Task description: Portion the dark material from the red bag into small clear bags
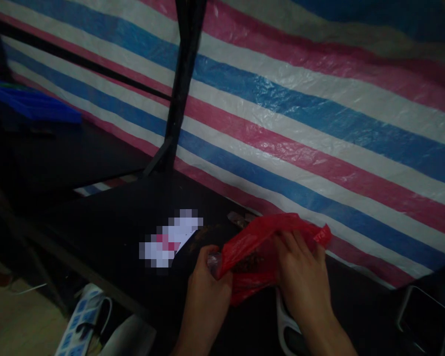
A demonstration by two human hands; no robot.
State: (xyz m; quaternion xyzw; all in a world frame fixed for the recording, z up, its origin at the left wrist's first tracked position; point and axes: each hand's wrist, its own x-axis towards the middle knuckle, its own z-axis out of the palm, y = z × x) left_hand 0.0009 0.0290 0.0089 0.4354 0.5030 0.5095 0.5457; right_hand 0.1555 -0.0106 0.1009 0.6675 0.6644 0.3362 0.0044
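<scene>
A thin red plastic bag (259,227) is held with its mouth open above the black shelf. My left hand (209,291) is closed on the bag's left edge, and a bit of clear plastic (214,262) shows between its thumb and fingers. On the other side, my right hand (304,277) grips the right part of the bag, its fingertips reaching over the rim into the mouth. Small dark bits (252,262) are visible inside, too dim to name. Under my right wrist lies a pale looped handle (285,326), partly hidden.
A blurred-out white paper (170,240) lies on the black shelf (114,227). Small clear packets (237,218) rest behind the bag. A striped plastic sheet (300,123) hangs at the back, beside a dark metal post (181,74). A blue tray (40,106) is far left; a dark-screened device (424,316) stands right.
</scene>
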